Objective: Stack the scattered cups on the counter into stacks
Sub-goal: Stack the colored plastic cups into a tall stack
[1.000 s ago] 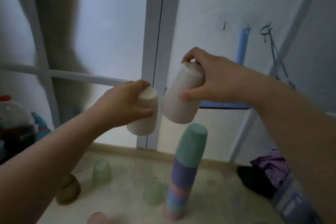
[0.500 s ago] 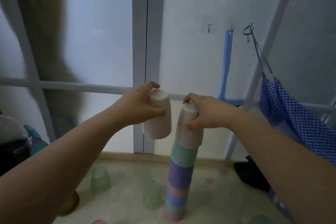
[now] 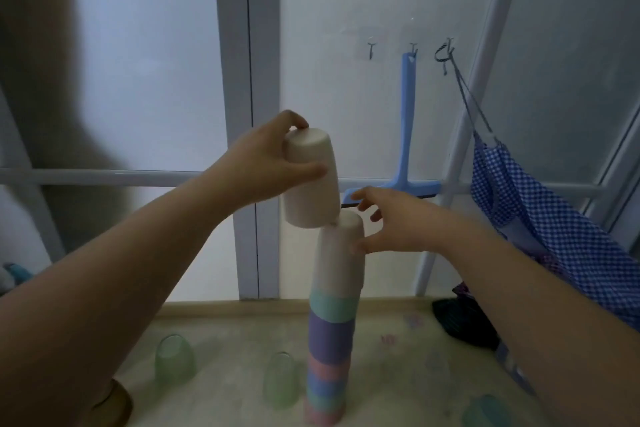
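Observation:
A tall stack of upside-down cups [image 3: 330, 350] stands on the counter, coloured pink, blue, purple and teal, with a cream cup [image 3: 337, 260] on top. My right hand [image 3: 391, 224] rests its fingertips against that top cup, fingers spread. My left hand [image 3: 263, 166] grips a second cream cup [image 3: 311, 180], upside down and tilted, its rim touching the top of the stack from the upper left.
Two green translucent cups [image 3: 175, 362] [image 3: 281, 380] stand left of the stack, a brown cup [image 3: 116, 406] at the lower left, a teal cup [image 3: 486, 412] at the lower right. A blue squeegee [image 3: 403, 156] and a checked cloth [image 3: 540, 204] hang behind. A window frame [image 3: 249, 80] backs the counter.
My right hand set its cream cup onto the stack and loosened its grip. My left hand lifted its cream cup up and to the right, over the stack's top.

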Demonstrator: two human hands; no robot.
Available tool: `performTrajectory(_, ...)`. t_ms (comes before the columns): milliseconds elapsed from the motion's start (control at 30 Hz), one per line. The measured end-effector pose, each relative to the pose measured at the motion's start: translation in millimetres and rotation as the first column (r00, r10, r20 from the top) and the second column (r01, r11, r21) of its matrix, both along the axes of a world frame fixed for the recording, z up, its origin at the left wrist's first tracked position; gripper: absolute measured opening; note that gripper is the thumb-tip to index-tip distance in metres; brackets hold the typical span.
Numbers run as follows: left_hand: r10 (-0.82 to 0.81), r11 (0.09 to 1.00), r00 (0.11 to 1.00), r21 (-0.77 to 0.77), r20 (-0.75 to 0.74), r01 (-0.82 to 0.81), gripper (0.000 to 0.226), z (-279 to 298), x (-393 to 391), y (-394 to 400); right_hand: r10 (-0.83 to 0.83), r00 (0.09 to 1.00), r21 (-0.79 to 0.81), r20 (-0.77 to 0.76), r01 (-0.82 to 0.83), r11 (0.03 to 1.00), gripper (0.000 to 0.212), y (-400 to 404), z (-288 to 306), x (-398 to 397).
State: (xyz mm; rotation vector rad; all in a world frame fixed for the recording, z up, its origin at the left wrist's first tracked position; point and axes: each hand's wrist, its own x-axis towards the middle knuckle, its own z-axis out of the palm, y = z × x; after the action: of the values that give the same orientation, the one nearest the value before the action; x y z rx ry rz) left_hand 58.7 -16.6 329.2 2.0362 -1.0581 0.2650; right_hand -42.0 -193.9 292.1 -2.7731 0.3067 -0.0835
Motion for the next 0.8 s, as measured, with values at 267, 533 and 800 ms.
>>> performTrajectory(267,-0.078,0.985,0.996,0.152,-0.039,0.083,0.06,-35,-14,-51,-0.152,0.988,-0.02,0.006,0.152,0.988,0.058,-36,-14,-59)
performTrajectory(533,-0.016,0.983,0.91,0.174,0.415,-0.062,0.063,-57,-35,-51,-0.245,0.97,0.017,0.008,0.245,0.969,0.043,-58,-52,-102)
performTrajectory(800,-0.413,0.908,0.765,0.289,0.495,0.303,0.04,-105,-100,-91,-0.354,0.934,-0.027,-0.051,0.353,0.935,0.039,-72,-98,-144)
